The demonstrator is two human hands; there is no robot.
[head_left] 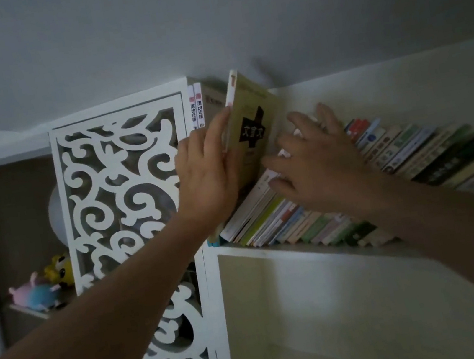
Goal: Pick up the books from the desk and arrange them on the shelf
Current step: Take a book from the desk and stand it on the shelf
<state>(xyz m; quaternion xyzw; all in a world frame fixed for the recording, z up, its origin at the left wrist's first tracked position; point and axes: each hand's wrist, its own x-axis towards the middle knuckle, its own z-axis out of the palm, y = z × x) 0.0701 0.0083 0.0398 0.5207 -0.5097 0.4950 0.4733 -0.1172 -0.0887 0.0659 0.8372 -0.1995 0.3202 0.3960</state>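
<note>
Shelving step, in hand: yellow-green book [255,126] upright near shelf [302,249] left end, pinched by left hand [207,174] fingers, right hand [316,160] flat, fingers spread, holding back leaning books [396,154]; next, likely pushing it home beside upright white-spined books [196,105].

Both arms reach up and forward, bare to the elbow. The left hand [206,171] is raised with its back to the camera, and its fingers are bent round the edge of a book [255,123]. The right hand [317,163] is flat, palm down. Its fingers are straight and spread wide, pressing on the leaning books [405,149]. The two hands are near each other.
</note>
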